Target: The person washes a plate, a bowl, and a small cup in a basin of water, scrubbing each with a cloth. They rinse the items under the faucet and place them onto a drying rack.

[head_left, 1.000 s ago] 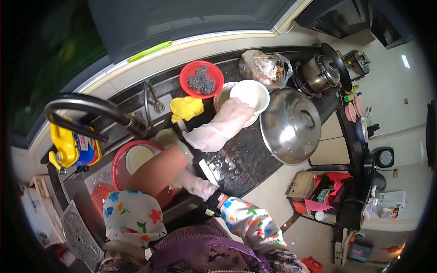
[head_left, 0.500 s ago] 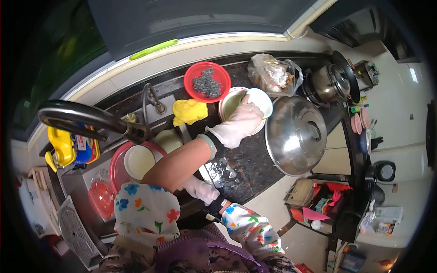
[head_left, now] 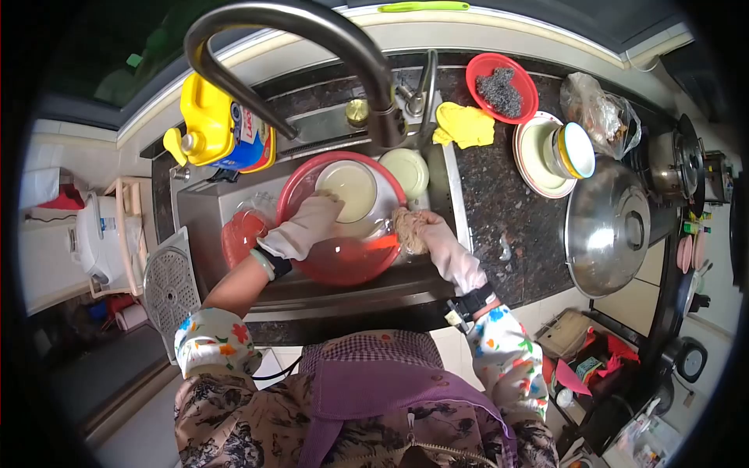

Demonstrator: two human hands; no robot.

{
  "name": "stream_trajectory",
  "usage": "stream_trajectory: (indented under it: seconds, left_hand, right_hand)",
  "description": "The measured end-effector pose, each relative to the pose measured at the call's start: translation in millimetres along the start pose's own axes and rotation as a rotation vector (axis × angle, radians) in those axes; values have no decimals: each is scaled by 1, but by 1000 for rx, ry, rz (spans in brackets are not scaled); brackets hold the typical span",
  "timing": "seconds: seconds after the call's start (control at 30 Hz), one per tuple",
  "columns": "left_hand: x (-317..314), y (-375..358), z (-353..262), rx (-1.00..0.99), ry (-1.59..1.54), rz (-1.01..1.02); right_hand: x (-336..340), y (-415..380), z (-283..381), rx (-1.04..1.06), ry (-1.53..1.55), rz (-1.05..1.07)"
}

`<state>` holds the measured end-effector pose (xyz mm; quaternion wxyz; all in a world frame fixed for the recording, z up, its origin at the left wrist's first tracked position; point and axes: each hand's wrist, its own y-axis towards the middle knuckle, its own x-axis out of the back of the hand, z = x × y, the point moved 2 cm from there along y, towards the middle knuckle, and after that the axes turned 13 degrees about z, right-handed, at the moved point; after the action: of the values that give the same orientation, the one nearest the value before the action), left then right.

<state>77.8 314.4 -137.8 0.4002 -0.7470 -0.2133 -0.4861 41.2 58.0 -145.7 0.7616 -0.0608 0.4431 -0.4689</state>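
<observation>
Both my hands wear pale translucent gloves. My left hand is over the red basin in the sink, its fingers closed at the rim of a white bowl; the thumb is hard to see. At the basin's right edge my right hand grips a crumpled tan dishcloth. Water stands in the basin. Behind it, a pale green bowl rests in the sink. On the counter to the right, a small bowl with a yellow band lies tilted on stacked plates.
The curved tap arches over the sink. A yellow detergent jug stands behind left. Along the counter are a yellow cloth, a red bowl with steel wool, a plastic bag and a large metal lid.
My left hand has let go of the small bowl on the plates and come back left to the white bowl in the basin. The view has turned toward the sink.
</observation>
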Motion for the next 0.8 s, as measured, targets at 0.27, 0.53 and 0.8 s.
stream_trajectory:
  seconds: [0.27, 0.53, 0.8]
  left_hand:
    - [-74, 27, 2, 52, -125, 203]
    - [-56, 26, -9, 243, -1088, 5]
    - [-76, 8, -18, 2, -335, 164]
  right_hand:
    - [-18, 41, -28, 31, -116, -105]
    - [-21, 50, -40, 215, -75, -273]
    - [-36, 66, -49, 213, -82, -317]
